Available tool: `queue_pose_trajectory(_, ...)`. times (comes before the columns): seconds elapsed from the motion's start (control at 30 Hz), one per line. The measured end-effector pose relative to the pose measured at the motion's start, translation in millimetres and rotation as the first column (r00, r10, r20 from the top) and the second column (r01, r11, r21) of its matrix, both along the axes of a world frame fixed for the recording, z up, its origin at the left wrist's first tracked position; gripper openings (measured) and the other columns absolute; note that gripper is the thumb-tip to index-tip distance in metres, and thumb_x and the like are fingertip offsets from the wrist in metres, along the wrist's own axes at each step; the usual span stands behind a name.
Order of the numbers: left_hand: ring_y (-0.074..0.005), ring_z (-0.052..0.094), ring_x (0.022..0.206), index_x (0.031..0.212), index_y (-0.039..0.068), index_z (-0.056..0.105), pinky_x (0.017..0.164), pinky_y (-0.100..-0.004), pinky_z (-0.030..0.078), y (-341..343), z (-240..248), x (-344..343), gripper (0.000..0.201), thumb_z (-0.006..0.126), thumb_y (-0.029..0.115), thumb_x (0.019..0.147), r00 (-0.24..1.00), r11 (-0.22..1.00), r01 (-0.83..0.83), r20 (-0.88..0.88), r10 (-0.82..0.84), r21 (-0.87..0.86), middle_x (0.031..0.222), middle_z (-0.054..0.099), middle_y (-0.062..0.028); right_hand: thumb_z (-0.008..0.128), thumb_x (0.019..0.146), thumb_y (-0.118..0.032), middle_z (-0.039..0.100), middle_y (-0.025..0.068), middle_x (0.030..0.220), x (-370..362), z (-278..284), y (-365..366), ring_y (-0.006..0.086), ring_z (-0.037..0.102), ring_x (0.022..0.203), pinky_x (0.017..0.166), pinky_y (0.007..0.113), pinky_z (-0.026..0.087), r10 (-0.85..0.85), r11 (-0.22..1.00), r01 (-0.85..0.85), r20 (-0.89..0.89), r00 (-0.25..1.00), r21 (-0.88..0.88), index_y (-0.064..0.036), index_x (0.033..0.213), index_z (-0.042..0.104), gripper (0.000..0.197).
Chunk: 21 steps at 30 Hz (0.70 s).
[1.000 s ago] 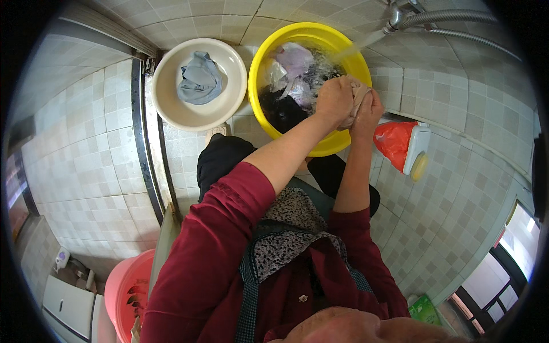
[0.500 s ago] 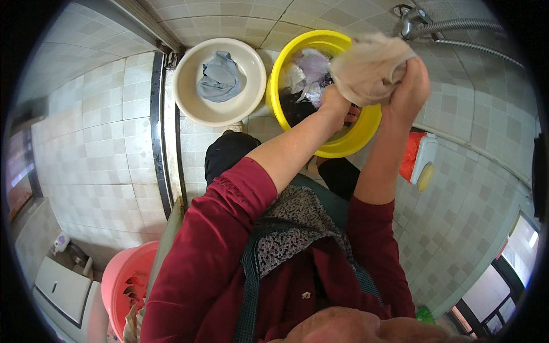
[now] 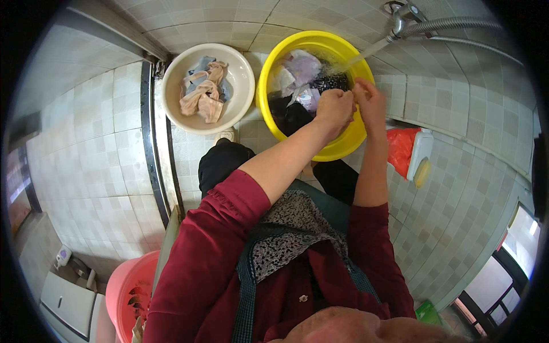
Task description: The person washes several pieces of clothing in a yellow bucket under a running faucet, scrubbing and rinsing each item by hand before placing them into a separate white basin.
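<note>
In apparent mid-wash, left hand (image 3: pixel 334 110) and right hand (image 3: pixel 370 102), fingers curled, contents indeterminable, were close together near the right edge of the round yellow plastic tub (image 3: pixel 262 96), whose soft black cloth (image 3: pixel 293 118) lay toward the near-left edge, any pickup requiring opened fingers

"Wall and floor?"
"Wall (image 3: pixel 320 16) in pale grey-beige tile; floor (image 3: pixel 254 133) tiled likewise. A dark-edged threshold strip (image 3: pixel 163 143) runs down the left."
"Furniture?"
"A white, box-shaped unit (image 3: pixel 67 303), lower left."
"Light?"
"Bright at a dark-framed glazed opening (image 3: pixel 488 280), lower right; too distorted there to say whether window or door."
</note>
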<state>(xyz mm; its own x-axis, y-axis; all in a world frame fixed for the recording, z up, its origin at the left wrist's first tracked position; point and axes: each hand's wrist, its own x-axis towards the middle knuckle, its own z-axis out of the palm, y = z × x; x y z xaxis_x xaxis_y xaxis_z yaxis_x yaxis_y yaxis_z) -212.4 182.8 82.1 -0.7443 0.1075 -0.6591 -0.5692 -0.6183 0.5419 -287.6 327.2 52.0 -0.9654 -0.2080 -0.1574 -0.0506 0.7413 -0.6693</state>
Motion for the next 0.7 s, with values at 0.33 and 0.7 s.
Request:
queue_pose_trajectory(0.33,-0.0166,0.056,0.061,0.085,0.008,0.052,0.055,-0.0301,0.045,-48.6,-3.9,-28.4,0.020,0.045,0.023,0.094,0.934,0.935,-0.353,0.039,0.354,-0.036,0.079,0.060,-0.0063,0.057,0.087,-0.023,0.033,0.0222,0.146,-13.2,-158.2,30.2,0.0409,0.037,0.130,0.108,0.045,0.031,0.188,0.802,-0.244,0.158,0.969,0.545,-0.0091,0.139,0.042,0.055)
queue_pose_trajectory(0.7,-0.0147,0.055,0.059,0.086,0.008,0.052,0.053,-0.0295,0.045,-35.5,-14.9,-35.7,0.023,0.045,0.027,0.096,0.958,0.958,-0.283,0.038,0.284,-0.039,0.078,0.059,-0.0057,0.062,0.086,-0.023,0.065,0.0184,0.100,-15.8,-130.6,-2.6,0.0294,0.062,0.094,0.080,0.038,0.048,-0.151,0.951,0.016,0.421,0.894,0.309,0.0008,0.104,0.066,0.030)
